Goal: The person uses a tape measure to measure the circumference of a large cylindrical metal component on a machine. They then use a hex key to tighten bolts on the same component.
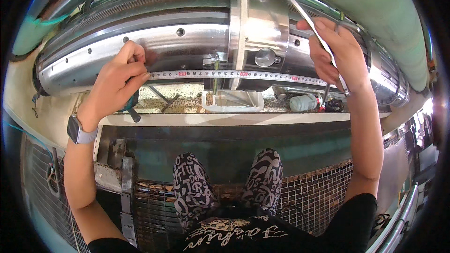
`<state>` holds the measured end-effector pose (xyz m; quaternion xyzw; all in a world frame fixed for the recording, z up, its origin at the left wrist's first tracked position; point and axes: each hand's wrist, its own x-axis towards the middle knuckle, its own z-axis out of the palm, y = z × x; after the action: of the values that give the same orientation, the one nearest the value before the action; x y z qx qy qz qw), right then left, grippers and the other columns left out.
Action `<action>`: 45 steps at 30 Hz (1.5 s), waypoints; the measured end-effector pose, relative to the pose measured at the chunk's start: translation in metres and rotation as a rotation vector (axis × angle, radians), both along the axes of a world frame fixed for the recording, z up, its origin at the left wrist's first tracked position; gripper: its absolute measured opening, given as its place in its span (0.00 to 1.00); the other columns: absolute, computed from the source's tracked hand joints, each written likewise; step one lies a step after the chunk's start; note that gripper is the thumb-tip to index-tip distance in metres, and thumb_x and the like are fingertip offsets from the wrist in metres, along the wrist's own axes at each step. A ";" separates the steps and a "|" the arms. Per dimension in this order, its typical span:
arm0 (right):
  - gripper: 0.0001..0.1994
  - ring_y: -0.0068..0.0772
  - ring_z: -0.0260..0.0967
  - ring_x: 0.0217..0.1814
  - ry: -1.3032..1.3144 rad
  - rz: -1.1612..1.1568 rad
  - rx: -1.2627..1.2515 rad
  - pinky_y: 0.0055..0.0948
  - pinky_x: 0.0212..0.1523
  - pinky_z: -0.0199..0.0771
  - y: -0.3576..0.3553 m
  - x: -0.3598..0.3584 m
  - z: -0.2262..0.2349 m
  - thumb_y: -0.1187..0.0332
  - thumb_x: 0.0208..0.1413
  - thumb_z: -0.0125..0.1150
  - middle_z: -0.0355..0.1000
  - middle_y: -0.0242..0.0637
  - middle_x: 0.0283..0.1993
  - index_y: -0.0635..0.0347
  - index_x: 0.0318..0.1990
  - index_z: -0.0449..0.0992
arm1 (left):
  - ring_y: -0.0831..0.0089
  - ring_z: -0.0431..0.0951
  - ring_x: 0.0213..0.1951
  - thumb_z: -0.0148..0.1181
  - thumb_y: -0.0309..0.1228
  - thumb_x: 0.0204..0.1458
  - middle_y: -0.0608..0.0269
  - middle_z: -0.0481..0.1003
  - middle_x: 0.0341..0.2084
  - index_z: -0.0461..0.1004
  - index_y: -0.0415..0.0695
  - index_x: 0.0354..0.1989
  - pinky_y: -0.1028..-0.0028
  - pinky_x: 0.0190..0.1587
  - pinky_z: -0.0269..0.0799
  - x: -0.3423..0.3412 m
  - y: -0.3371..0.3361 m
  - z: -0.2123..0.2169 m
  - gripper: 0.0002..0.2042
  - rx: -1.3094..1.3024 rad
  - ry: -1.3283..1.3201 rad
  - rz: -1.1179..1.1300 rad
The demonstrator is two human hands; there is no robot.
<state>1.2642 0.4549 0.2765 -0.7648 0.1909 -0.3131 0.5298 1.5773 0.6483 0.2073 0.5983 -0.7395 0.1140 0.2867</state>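
The fingers of the left hand [117, 77] were curled tight and pinched one end of a white measuring tape [234, 76] against the shiny metal cylinder [140, 42]. The fingers of the right hand [337, 54] were closed around the other part of the tape, which ran up from this hand as a loose strip toward the top of the view. Between the two hands the tape lay stretched flat along the lower side of the cylinder, and it passed over a bright metal collar [260, 23] in the middle of it. A grey watch [77, 131] sat on the left wrist. Just below the cylinder there was a dirty ledge [187, 105] with a clear plastic tray [232, 102] and a small pale green bottle [302, 103] lying on its side. Lower, the person's knees in black-and-white patterned trousers [225, 182] stood over a metal mesh floor [318, 187].
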 end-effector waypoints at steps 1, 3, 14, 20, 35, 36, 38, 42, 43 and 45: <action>0.16 0.14 0.43 0.08 -0.028 -0.009 0.048 0.17 0.08 0.45 0.000 -0.003 -0.003 0.62 0.62 0.40 0.51 0.24 0.15 0.69 0.40 0.68 | 0.61 0.65 0.31 0.56 0.23 0.45 0.56 0.61 0.32 0.66 0.33 0.24 0.71 0.33 0.63 -0.001 -0.001 0.000 0.06 -0.012 -0.007 -0.013; 0.16 0.13 0.42 0.08 -0.077 -0.035 0.140 0.16 0.08 0.44 0.004 -0.006 -0.008 0.62 0.62 0.40 0.50 0.23 0.15 0.69 0.40 0.68 | 0.62 0.66 0.30 0.56 0.23 0.45 0.57 0.61 0.31 0.67 0.33 0.24 0.71 0.33 0.64 -0.001 -0.003 -0.003 0.06 -0.012 0.001 -0.013; 0.14 0.13 0.41 0.10 -0.104 -0.082 0.144 0.18 0.09 0.40 0.013 0.000 -0.008 0.64 0.62 0.43 0.50 0.23 0.14 0.69 0.38 0.68 | 0.61 0.66 0.31 0.56 0.23 0.45 0.56 0.62 0.32 0.67 0.34 0.23 0.70 0.33 0.64 -0.004 -0.001 0.003 0.06 0.047 0.011 0.037; 0.13 0.16 0.56 0.22 0.192 -0.348 -0.284 0.21 0.22 0.59 -0.023 -0.016 -0.007 0.62 0.58 0.54 0.61 0.26 0.20 0.65 0.40 0.73 | 0.61 0.67 0.31 0.56 0.23 0.46 0.56 0.62 0.33 0.67 0.36 0.22 0.70 0.34 0.65 -0.008 0.002 0.009 0.06 0.104 0.044 0.055; 0.11 0.25 0.52 0.24 0.488 -0.440 -0.551 0.28 0.25 0.60 0.014 -0.015 -0.010 0.63 0.61 0.49 0.58 0.34 0.20 0.62 0.33 0.66 | 0.62 0.66 0.32 0.54 0.23 0.47 0.56 0.62 0.35 0.67 0.34 0.23 0.69 0.37 0.63 -0.004 0.004 0.003 0.06 0.084 0.013 0.044; 0.11 0.24 0.51 0.24 0.454 -0.353 -0.557 0.27 0.26 0.60 0.033 -0.009 -0.019 0.63 0.61 0.49 0.57 0.33 0.20 0.62 0.33 0.66 | 0.62 0.66 0.33 0.55 0.23 0.47 0.56 0.62 0.35 0.67 0.34 0.23 0.69 0.37 0.64 -0.003 0.007 0.002 0.06 0.072 -0.006 0.050; 0.11 0.22 0.52 0.25 0.388 -0.204 -0.525 0.25 0.26 0.59 0.058 -0.009 -0.029 0.64 0.61 0.49 0.57 0.33 0.20 0.63 0.32 0.65 | 0.60 0.67 0.34 0.55 0.24 0.47 0.55 0.62 0.35 0.67 0.35 0.23 0.69 0.37 0.65 0.000 0.006 0.001 0.06 0.043 -0.020 0.018; 0.10 0.22 0.52 0.26 0.295 -0.176 -0.629 0.24 0.27 0.59 0.060 -0.007 -0.021 0.64 0.61 0.50 0.57 0.35 0.21 0.63 0.35 0.67 | 0.60 0.68 0.35 0.55 0.25 0.49 0.56 0.63 0.36 0.67 0.36 0.25 0.70 0.38 0.65 0.002 0.009 -0.004 0.06 -0.021 -0.043 -0.042; 0.10 0.22 0.52 0.26 0.291 -0.208 -0.666 0.23 0.27 0.59 0.052 -0.011 -0.014 0.64 0.60 0.50 0.57 0.35 0.21 0.63 0.36 0.68 | 0.59 0.68 0.35 0.55 0.25 0.48 0.56 0.63 0.36 0.67 0.37 0.25 0.68 0.37 0.65 0.003 0.010 -0.006 0.06 -0.023 -0.024 -0.046; 0.10 0.22 0.54 0.25 0.296 -0.320 -0.838 0.25 0.28 0.60 0.026 -0.029 -0.001 0.63 0.59 0.51 0.57 0.33 0.21 0.63 0.37 0.68 | 0.58 0.69 0.35 0.56 0.26 0.47 0.57 0.64 0.35 0.67 0.37 0.24 0.65 0.36 0.65 0.001 0.008 -0.003 0.06 -0.036 0.000 -0.068</action>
<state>1.2354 0.4812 0.2760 -0.9100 0.2370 -0.3286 0.0879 1.5783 0.6567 0.2039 0.5676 -0.7571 0.1175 0.3014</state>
